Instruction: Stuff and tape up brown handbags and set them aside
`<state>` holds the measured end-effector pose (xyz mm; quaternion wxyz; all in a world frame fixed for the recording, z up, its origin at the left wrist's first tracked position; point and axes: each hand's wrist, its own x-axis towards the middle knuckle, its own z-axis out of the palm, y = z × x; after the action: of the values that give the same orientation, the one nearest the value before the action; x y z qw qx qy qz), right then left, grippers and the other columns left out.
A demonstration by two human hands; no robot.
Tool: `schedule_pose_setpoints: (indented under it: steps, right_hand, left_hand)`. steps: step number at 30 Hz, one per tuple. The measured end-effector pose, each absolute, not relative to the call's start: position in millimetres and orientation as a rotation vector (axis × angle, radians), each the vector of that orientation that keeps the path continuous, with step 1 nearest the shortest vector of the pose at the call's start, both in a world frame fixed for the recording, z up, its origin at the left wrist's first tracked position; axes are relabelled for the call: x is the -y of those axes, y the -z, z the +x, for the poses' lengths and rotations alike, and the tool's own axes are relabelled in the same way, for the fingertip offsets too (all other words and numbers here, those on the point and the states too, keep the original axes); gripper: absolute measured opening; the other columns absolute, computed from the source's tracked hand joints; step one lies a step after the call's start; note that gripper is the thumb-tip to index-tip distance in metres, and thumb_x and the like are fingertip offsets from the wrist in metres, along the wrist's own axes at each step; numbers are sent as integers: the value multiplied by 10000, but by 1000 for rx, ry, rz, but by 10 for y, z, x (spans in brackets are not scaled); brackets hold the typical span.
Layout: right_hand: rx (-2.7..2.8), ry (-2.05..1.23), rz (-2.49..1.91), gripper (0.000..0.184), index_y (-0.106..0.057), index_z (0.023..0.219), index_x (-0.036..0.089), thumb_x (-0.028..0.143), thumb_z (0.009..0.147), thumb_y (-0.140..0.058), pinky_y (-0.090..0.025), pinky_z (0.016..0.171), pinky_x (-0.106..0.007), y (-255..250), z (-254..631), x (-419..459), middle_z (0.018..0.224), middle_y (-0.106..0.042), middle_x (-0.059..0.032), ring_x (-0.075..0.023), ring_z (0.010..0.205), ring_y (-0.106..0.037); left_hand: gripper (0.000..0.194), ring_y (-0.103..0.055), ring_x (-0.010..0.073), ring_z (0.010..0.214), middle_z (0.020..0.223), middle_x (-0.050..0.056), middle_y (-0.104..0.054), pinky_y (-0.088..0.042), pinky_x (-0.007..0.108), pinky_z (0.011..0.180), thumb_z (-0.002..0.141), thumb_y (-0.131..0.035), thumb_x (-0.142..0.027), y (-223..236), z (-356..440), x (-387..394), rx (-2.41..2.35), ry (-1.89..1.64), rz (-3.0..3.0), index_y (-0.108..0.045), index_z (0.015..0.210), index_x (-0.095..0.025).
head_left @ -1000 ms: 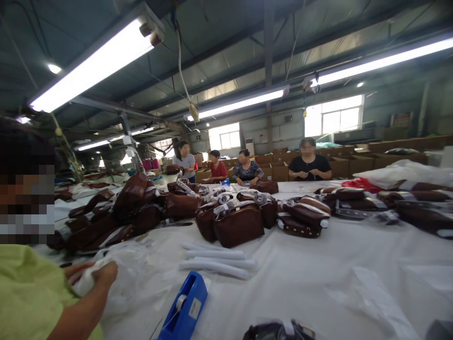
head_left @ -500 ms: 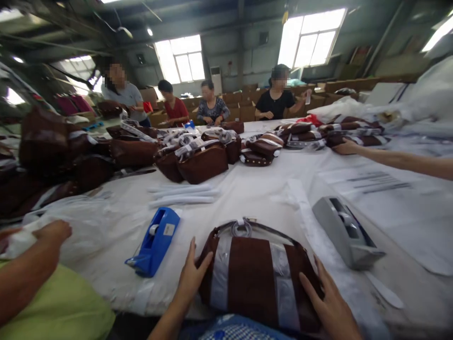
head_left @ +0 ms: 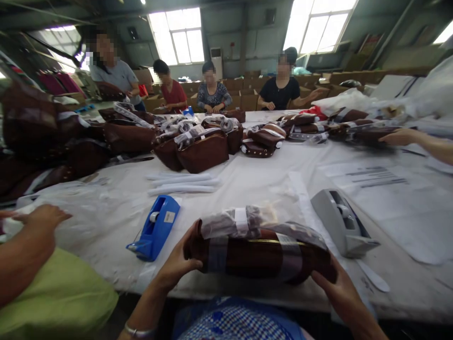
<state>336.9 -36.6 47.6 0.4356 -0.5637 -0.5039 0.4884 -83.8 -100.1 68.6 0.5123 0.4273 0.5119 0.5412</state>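
Note:
Right in front of me a brown handbag [head_left: 247,257] is tipped so that its gold zipper and top edge show. Clear plastic wraps its strap, with a white band [head_left: 241,219] round the bundle, and strips of clear film cross the body. My left hand [head_left: 184,255] grips the bag's left end, thumb at the front and fingers behind. At the other end, my right hand [head_left: 334,283] holds the bag the same way, its fingers partly hidden. A blue tape dispenser [head_left: 155,229] stands left of the bag, and a grey tape dispenser [head_left: 341,224] stands to its right.
Brown bags [head_left: 203,153] are heaped across the white-covered table [head_left: 262,182]. White rolled strips [head_left: 182,182] lie behind the blue dispenser. A co-worker's arm [head_left: 31,241] is close on my left; another co-worker's hand [head_left: 403,137] reaches in from the right. Several people sit or stand opposite.
The bag has turned from showing its broad face to showing its zippered top. My hands have closed round its ends. The co-worker's hand at right has moved further right.

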Motion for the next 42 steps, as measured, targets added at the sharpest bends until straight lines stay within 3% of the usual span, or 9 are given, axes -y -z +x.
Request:
schedule_pose_setpoints:
  steps: [10,16,19,21,24,26,30,34,42]
  right_hand:
    - [1246,-1172,-1447,925,-516,1414,210,512,606,-853,-526,1012,-463,-473,3264,229,1305,-661,-156,-369,1212,-614]
    - [1220,-1104,-1490,832,-571,1357,212,495,623,-843,-471,1061,-513,-315,3300,210,1285,-676,-136,-373,1216,-605]
    - [1235,-1116,-1465,820,-559,1372,207,487,650,-829,-486,1047,-494,-289,3305,182,1289,-674,-138,-363,1215,-606]
    - [1253,-1110,-1466,808,-563,1371,204,482,659,-824,-494,1042,-473,-324,3287,169,1291,-673,-137,-361,1217,-606]
    - [1261,-1111,-1488,822,-562,1372,202,498,650,-819,-506,1032,-459,-409,3246,157,1279,-680,-135,-365,1205,-615]
    - [1260,-1114,-1508,842,-562,1371,201,508,632,-822,-508,1031,-460,-450,3227,155,1267,-687,-132,-369,1199,-618]
    - [1261,-1103,-1544,852,-585,1347,195,526,598,-823,-513,1024,-468,-442,3237,156,1213,-713,-121,-376,1167,-634]
    - [1234,-1071,-1581,835,-618,1305,187,532,574,-826,-521,1008,-476,-370,3261,132,1202,-717,-115,-381,1159,-633]
    - [1202,-1083,-1556,752,-667,1227,178,561,595,-813,-523,989,-468,-422,3153,26,1147,-733,-102,-371,1130,-637]
  left_hand:
    - [881,-504,389,1326,1363,134,-620,-430,493,1101,563,-916,-428,-579,-837,955,-1359,-1314,1033,-585,1348,-205]
    - [988,-398,392,1409,1475,149,-515,-362,501,1154,597,-881,-523,-651,-860,953,-1354,-1318,1124,-491,1442,-193]
    - [864,-363,355,1439,1527,133,-454,-336,476,1173,735,-793,-502,-814,-892,936,-1369,-1323,1145,-453,1471,-204]
    - [773,-434,332,1399,1507,118,-483,-389,459,1140,781,-761,-418,-988,-895,902,-1418,-1291,1132,-460,1466,-222]
    - [695,-614,299,1199,1342,91,-628,-511,429,1017,720,-782,-317,-1280,-871,813,-1559,-1184,1233,-565,1373,-226]
    - [521,-677,253,999,1128,57,-713,-552,391,927,710,-761,-287,-1432,-856,741,-1647,-1089,1400,-668,1218,-217]
    - [161,-604,166,706,758,-11,-662,-521,268,732,730,-734,-274,-1508,-877,626,-1664,-1023,1591,-708,876,-212]
    - [278,-563,153,704,769,-9,-639,-460,233,658,707,-786,-355,-1327,-905,592,-1572,-1204,1436,-695,905,-183]
    - [484,-610,199,918,971,42,-661,-477,291,836,879,-585,-606,-988,-736,533,-1558,-1510,1236,-611,1074,-163]
